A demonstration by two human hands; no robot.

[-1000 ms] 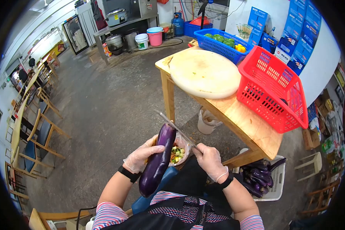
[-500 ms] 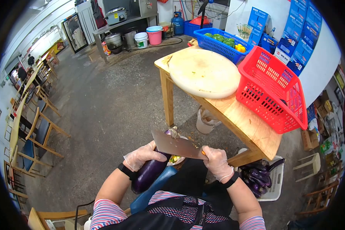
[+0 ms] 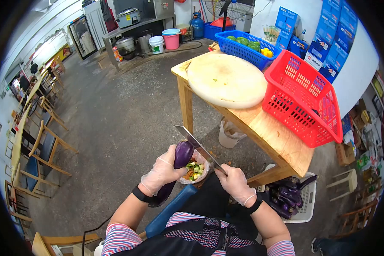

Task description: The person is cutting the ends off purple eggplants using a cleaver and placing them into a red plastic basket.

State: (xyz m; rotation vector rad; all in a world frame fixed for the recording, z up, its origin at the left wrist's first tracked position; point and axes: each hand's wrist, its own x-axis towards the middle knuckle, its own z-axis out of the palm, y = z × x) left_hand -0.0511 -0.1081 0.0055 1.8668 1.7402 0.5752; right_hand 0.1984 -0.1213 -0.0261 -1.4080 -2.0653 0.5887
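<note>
Left hand wrapped round one eggplant, right hand gripping one cleaver, both off the table's near left edge, one round board, two baskets on top, eggplant middle hidden by fingers, crated eggplants overlapping, uncountable.

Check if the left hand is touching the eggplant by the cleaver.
Touching. Head view shows the left hand wrapped around the eggplant, thumb across it.
</note>
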